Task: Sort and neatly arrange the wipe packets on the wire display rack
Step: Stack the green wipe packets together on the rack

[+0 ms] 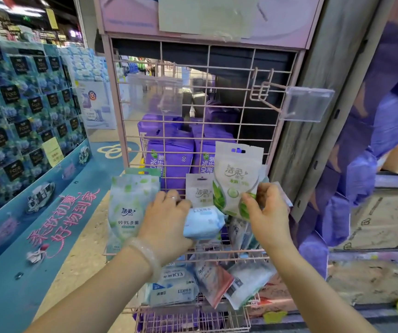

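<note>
I'm looking down at a pink wire display rack (207,97) standing in a shop aisle, with a big blue tissue display (25,111) filling the left side and cardboard boxes (385,219) stacked on the right. Purple packs (169,150) are sitting behind the grid.

My left hand (166,222) is curling around a light blue wipe packet (204,222), fingers closed on its left end, pressing it against the rack's lower middle. My right hand (265,212) is pinching a white packet with green leaves (235,181) by its lower right corner, thumb in front, holding it upright against the wires. There's something flat tucked behind that hand too, maybe another packet, but it's too hidden to call.

A smaller white packet (199,191) is hanging between the two hands, and a pale green-speckled packet (130,207) is hanging just left of my left hand. Below, the wire basket (193,311) is holding a loose jumble of packets (214,284) lying at all angles. A clear plastic tag holder (306,106) is sticking out on a bare hook up right.
</note>
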Action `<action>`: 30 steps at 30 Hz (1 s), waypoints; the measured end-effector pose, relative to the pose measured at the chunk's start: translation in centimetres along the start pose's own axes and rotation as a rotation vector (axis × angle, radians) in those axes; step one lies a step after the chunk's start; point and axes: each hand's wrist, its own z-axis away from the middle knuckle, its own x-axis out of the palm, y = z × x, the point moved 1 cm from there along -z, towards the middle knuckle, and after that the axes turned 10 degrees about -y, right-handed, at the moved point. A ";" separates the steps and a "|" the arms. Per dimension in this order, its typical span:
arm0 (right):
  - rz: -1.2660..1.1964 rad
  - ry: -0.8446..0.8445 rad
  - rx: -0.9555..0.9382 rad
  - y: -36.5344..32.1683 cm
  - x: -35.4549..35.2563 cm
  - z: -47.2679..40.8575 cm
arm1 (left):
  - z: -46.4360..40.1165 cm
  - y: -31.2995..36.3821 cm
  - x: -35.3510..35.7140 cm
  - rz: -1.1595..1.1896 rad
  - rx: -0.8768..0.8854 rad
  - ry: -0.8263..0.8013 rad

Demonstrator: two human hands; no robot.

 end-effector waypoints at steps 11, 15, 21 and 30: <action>0.312 -0.336 0.485 3.8 6.4 -1.5 | 5.8 -3.1 -1.1 0.227 -0.060 0.077; 0.392 -0.454 0.533 4.0 7.4 -1.9 | 7.0 -3.4 -0.6 0.241 -0.021 0.087; 0.440 -0.499 0.523 4.2 7.5 -2.0 | 9.0 -3.3 0.2 0.335 -0.018 0.093; -0.138 -0.377 0.309 3.9 6.1 -2.2 | 10.0 -3.2 1.9 0.422 0.057 0.050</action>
